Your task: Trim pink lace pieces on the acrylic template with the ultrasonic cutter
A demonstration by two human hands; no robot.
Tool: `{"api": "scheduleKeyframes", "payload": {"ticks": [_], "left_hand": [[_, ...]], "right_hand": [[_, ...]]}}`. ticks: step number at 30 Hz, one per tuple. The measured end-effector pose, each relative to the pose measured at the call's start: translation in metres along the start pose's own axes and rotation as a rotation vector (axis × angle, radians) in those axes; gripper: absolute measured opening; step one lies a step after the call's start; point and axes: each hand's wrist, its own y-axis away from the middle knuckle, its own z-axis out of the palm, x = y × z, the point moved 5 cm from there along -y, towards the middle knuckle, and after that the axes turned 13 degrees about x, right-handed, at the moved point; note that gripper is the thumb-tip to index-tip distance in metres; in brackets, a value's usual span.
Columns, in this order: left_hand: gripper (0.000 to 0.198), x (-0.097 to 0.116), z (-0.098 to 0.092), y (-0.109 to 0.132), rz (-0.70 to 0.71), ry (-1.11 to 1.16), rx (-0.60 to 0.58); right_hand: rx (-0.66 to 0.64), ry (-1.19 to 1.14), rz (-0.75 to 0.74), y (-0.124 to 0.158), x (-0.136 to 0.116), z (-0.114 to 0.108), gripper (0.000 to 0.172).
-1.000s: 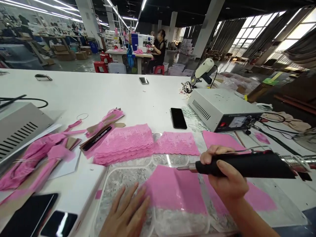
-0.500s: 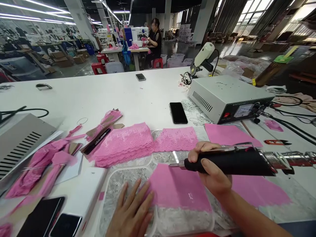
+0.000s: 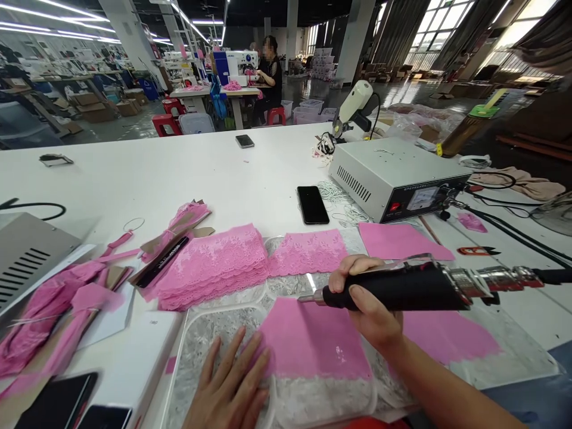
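- On the near side of the white table [image 3: 187, 179], has the pink panel [image 3: 313, 342] lying flat on clear plastic [image 3: 326, 400].
- Rests the left hand [image 3: 232, 378] palm down at the panel's left edge and on the plastic beside it, fingers straight and spread, nothing grasped.
- Grips the black-handled tool [image 3: 397, 290] with the right hand [image 3: 370, 307], fingers curled closed around it. Holds it nearly level above the panel's right half, metal tip [image 3: 306, 298] at the upper edge; cannot tell whether touching or just above.
- Has only a narrow strip of plastic between that upper edge and the lace piece [image 3: 308, 251]; gets more room left of the panel, up to the white box [image 3: 138, 357].
- Finds the broadest open room beyond the lace, over white tabletop.
- Meets the lace stack [image 3: 218, 262] beyond the left hand, the black phone [image 3: 313, 205] farther off, the grey control box [image 3: 402, 170] to the right of it.
- Shows another pink piece [image 3: 447, 336] partly hidden by the right forearm, and orange-handled snips [image 3: 478, 251] just beyond the tool's metal end.
- Trails a black cable [image 3: 554, 276] rightward from the tool, in the way on that side.
- Is hemmed in at left by pink bundles [image 3: 49, 304].
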Motion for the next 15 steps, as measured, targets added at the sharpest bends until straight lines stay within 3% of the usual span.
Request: {"api": "scheduleKeyframes", "payload": {"ticks": [6, 15], "left_hand": [[0.034, -0.001, 0.001, 0.005, 0.003, -0.014, 0.008], [0.036, 0.001, -0.001, 0.001, -0.021, -0.022, -0.014]], "right_hand": [[0.119, -0.026, -0.024, -0.008, -0.017, -0.020, 0.009], [0.129, 0.008, -0.020, -0.007, -0.019, -0.029, 0.008]]}}
